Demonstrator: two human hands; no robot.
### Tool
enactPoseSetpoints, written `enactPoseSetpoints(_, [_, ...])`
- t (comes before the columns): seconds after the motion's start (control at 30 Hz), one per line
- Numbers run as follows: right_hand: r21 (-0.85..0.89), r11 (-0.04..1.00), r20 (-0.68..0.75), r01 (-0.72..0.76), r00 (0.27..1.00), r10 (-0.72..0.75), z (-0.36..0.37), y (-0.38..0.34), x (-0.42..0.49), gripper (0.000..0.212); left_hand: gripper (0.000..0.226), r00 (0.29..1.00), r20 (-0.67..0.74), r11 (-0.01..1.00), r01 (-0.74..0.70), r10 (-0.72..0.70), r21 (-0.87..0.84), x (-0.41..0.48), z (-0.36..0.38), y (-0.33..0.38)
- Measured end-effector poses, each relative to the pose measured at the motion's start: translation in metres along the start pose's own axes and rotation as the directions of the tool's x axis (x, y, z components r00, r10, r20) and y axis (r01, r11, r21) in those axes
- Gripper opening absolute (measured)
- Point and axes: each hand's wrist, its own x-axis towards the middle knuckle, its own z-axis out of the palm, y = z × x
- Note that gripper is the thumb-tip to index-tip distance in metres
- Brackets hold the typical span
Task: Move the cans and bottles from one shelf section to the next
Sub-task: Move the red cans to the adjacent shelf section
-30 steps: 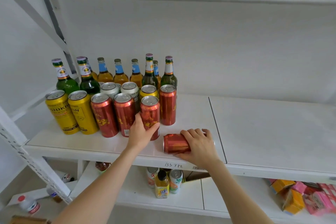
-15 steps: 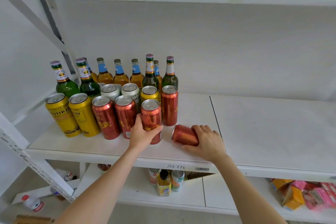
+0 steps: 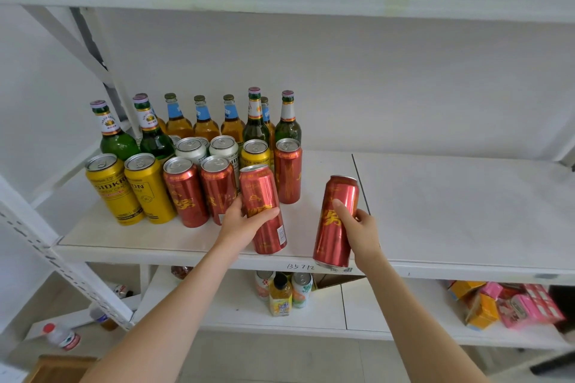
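Both hands grip red cans: left hand (image 3: 241, 222), right hand (image 3: 362, 228); we carry them upright past the shelf seam (image 3: 361, 185).

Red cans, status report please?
Left hand holding red can. Right hand holding second red can, upright. Right shelf section bare.

Tall red can with gold print (image 3: 334, 224): right hand (image 3: 362, 232) covers its far side; whether its base clears the white shelf front edge (image 3: 186, 255) is unclear. Left hand (image 3: 241, 222) hides part of the second red can (image 3: 264, 211). Small silver cans at the back (image 3: 202, 142) mostly blocked by front rows. Handwritten edge label (image 3: 300, 266) partly covered. Pink and orange cartons below (image 3: 510, 305): blurred, print unreadable.
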Motion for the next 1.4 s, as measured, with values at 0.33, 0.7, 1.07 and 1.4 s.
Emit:
enactPoseSetpoints(0.33, [0.127, 0.992, -0.122, 0.008, 0.993, 0.007, -0.027, -0.006, -0.023, 0.033, 0.058, 0.996, 0.068, 0.994, 0.063, -0.057, -0.089, -0.015, 0.013, 0.013])
enactPoseSetpoints(0.7, [0.073, 0.995, -0.183, 0.063, 0.982, -0.049, -0.120, -0.024, -0.035, 0.031, 0.041, 0.995, 0.083, 0.989, 0.060, -0.048, -0.138, -0.050, 0.099, 0.031])
enactPoseSetpoints(1.07, [0.035, 0.997, -0.172, 0.065, 0.983, -0.058, -0.234, -0.040, -0.032, 0.036, 0.056, 0.996, 0.078, 0.994, 0.053, -0.046, -0.093, -0.089, 0.214, 0.045])
enactPoseSetpoints(1.4, [0.116, 0.991, -0.264, 0.070, 0.964, -0.037, -0.319, -0.036, 0.009, 0.033, 0.060, 0.986, 0.164, 0.999, 0.028, -0.024, -0.021, -0.061, 0.320, 0.062])
